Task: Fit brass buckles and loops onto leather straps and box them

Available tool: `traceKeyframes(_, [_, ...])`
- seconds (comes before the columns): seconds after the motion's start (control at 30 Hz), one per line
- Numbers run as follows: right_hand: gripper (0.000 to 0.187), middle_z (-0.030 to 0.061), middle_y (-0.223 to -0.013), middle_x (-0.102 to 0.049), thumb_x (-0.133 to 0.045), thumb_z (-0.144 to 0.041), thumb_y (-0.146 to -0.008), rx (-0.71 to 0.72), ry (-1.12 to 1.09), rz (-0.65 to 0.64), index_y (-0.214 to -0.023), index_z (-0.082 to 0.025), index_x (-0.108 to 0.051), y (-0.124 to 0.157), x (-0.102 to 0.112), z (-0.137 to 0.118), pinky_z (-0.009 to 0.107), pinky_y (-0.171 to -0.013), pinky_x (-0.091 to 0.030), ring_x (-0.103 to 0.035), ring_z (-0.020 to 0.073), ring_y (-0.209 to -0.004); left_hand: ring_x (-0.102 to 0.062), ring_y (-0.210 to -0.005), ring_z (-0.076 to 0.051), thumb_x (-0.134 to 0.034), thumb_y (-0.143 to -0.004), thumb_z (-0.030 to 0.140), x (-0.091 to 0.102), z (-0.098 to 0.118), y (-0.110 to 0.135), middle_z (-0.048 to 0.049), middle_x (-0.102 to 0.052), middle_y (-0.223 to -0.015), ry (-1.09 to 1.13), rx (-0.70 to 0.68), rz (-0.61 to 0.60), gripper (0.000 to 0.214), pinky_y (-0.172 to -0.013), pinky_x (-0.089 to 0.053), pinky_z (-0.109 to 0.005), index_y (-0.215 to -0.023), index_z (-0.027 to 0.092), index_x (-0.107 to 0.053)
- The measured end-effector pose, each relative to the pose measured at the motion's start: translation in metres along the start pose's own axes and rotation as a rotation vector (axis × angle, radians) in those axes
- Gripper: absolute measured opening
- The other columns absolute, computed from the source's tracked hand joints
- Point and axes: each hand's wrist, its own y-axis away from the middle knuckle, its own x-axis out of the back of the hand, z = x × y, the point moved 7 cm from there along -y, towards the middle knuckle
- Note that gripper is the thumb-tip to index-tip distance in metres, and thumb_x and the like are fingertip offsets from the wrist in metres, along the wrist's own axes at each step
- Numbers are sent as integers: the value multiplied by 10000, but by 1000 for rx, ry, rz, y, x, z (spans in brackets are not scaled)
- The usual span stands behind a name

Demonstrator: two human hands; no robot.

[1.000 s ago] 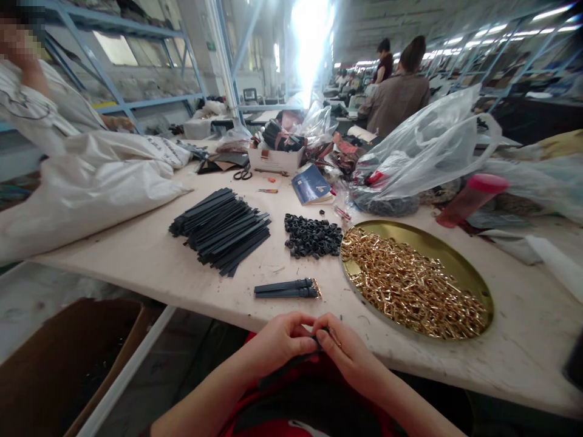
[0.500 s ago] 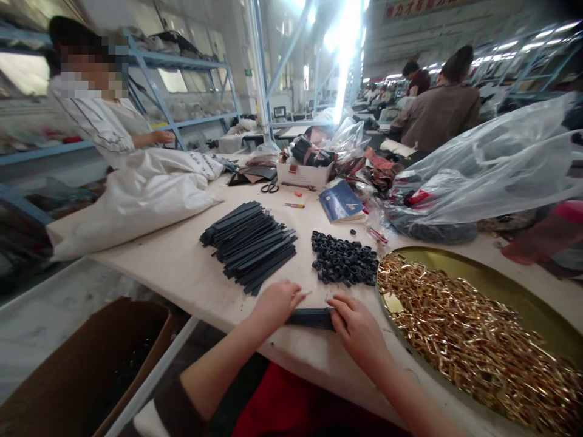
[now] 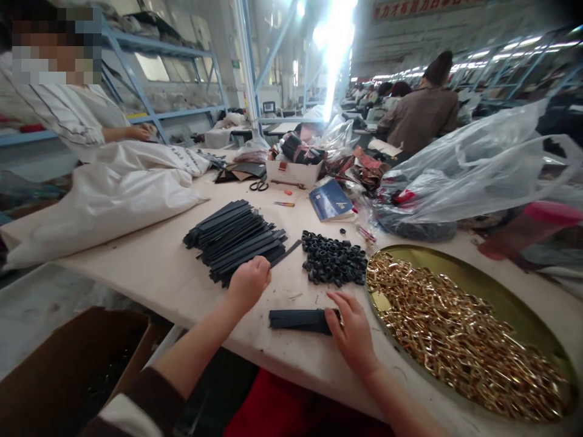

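Observation:
My left hand (image 3: 249, 282) is closed at the right side of a large pile of black flat strips (image 3: 237, 233). One strip (image 3: 286, 253) sticks out from its fingers toward the upper right. Nearer the table edge lies a neat small stack of black strips (image 3: 298, 320). My right hand (image 3: 353, 331) grips the right end of that stack, with the thumb in front and the index finger raised. A small, partly hidden thing shows between its fingers. Beyond the hands is a heap of small black loops (image 3: 334, 258). To the right, a gold tray (image 3: 421, 258) holds many gold metal fittings (image 3: 460, 334).
Behind lie a blue booklet (image 3: 331, 200), black scissors (image 3: 259, 185), a snipper (image 3: 285, 204) and a white box (image 3: 294, 173). A clear plastic bag (image 3: 473, 164) and a pink-lidded container (image 3: 528, 230) stand right. A white sack (image 3: 104, 200) and a co-worker (image 3: 68, 103) are left; a cardboard box (image 3: 68, 370) is below.
My left hand has moved left, away from the small stack to the large pile, and a strip now shows at its fingers. My right hand stays at the stack. The view has shifted right.

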Motion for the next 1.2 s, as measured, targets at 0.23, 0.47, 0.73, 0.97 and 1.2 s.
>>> traceKeyframes(0.23, [296,-64,-546,-388,-467,-484,-798,-454,-605,-130,-804,-191,-505,14,18,8,206,-389,-270,-343,78,-435,-540,-833,-187,-426,-804,223,5,87,75,-65,-592,-908,607,-154,-156,134,-760,-397,-310,-867,183,-538])
traceKeyframes(0.47, [321,-7,-654,-549,-309,-403,-885,-178,-102,-214,-894,-180,-540,-6,32,11,230,-510,-390,-505,117,-554,-502,-479,-68,-469,-782,270,-17,128,95,-7,-591,-667,1594,460,-621,170,-460,-380,-180,-892,142,-485])
traceKeyframes(0.73, [145,88,-821,-584,-458,-239,-827,-70,483,-208,-799,-162,-578,-62,6,37,287,-593,-335,-559,195,-702,-588,-630,-90,-502,-765,183,-16,113,92,-77,-640,-790,1844,702,-539,159,-528,-445,-165,-901,114,-548])
traceKeyframes(0.97, [58,58,-847,-566,-499,-194,-804,-39,601,-332,-799,-185,-556,-64,-10,47,270,-596,-331,-555,173,-707,-592,-619,-88,-467,-777,130,-34,97,80,-83,-639,-781,1894,798,-545,132,-514,-453,-156,-890,107,-532])
traceKeyframes(1.2, [130,23,-721,-528,-564,-229,-754,-115,345,-282,-644,-186,-511,-56,4,43,290,-616,-358,-507,166,-667,-579,-630,-86,-440,-751,100,-44,99,75,-64,-602,-799,1858,765,-609,211,-517,-440,-158,-945,112,-520])
